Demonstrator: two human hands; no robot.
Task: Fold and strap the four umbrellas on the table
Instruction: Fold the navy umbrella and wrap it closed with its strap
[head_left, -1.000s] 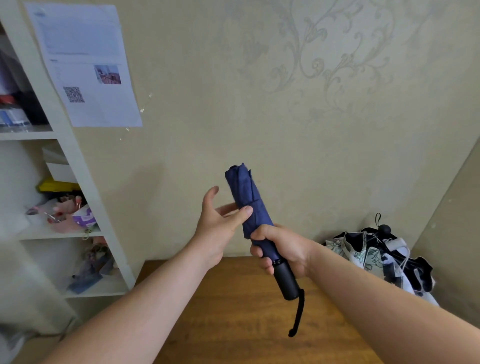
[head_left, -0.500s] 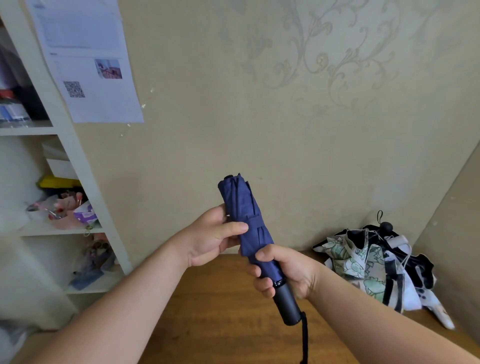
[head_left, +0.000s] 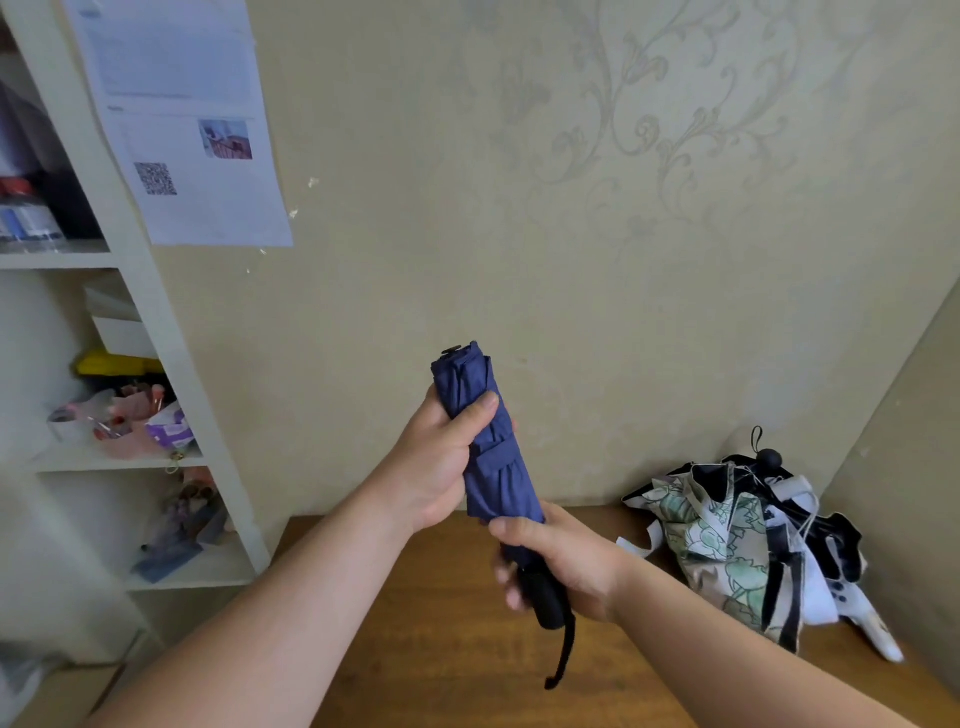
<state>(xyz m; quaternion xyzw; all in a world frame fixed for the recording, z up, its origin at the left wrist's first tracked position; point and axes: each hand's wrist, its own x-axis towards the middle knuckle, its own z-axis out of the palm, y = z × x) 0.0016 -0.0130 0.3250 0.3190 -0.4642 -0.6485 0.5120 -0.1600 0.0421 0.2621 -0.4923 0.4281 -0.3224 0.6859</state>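
Observation:
A folded navy blue umbrella (head_left: 488, 447) stands nearly upright above the wooden table (head_left: 447, 649), its strap wrapped round the middle. My left hand (head_left: 441, 462) grips the upper canopy, thumb across the fabric. My right hand (head_left: 561, 561) grips the black handle (head_left: 545, 603) at the bottom, from which a black wrist cord hangs. A heap of loose umbrellas (head_left: 743, 551), floral and black-and-white, lies on the table at the right against the wall.
A white shelf unit (head_left: 171, 364) with assorted small items stands at the left, a printed sheet (head_left: 192, 130) taped above it. Patterned walls close the back and right side of the table.
My left hand went from open beside the umbrella to gripping its upper canopy. The umbrella and both hands dropped lower and my right hand slid down towards the handle.

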